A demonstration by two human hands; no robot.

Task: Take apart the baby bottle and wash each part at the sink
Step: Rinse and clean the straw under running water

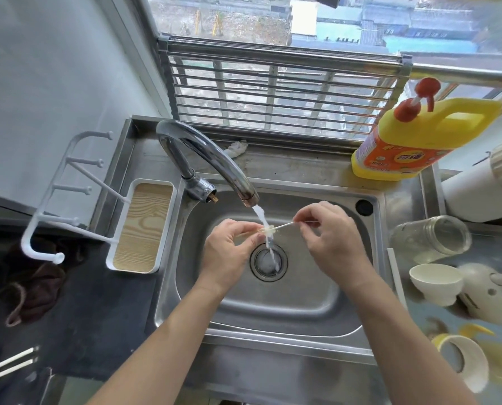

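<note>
Over the steel sink [276,314], both hands hold a thin clear bottle straw [283,226] under the water running from the faucet [214,159]. My left hand [229,252] pinches its left end, where a small fitting sits in the stream. My right hand [328,232] pinches the right end. The clear glass bottle body [430,238] lies on its side on the right counter. In front of it stand a white cap [435,283], a white handled collar [489,296] and a yellow-rimmed ring [460,363].
A yellow detergent jug [413,141] with a red pump stands at the sink's back right. Left of the basin hangs a white rack [68,197] with a wood-patterned tray [143,226]. A brown cloth [33,290] lies on the dark left counter. A white appliance [486,188] sits far right.
</note>
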